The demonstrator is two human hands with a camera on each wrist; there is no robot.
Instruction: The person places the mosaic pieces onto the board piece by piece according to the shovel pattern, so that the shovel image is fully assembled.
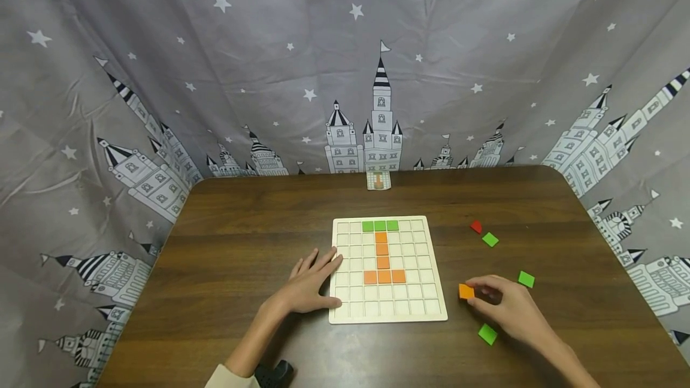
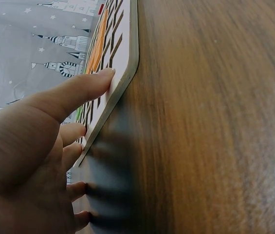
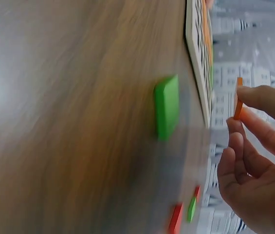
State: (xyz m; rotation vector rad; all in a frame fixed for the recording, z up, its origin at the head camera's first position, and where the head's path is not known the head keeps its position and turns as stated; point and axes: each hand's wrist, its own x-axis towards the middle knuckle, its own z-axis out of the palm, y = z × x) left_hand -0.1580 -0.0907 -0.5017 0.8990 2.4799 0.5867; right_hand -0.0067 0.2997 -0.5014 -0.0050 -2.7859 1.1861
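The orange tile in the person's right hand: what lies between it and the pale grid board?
Only a strip of bare brown table: the head view shows nothing else between the orange tile and the grid board.

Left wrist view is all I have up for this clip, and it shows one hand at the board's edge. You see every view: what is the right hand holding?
Observer: The right hand pinches an orange tile between thumb and fingers.
Operator: How many green tiles are set on the board?
Observer: Three, side by side in its far row.
Operator: Anything on the table past the board?
Observer: A small printed card, at the table's far edge.
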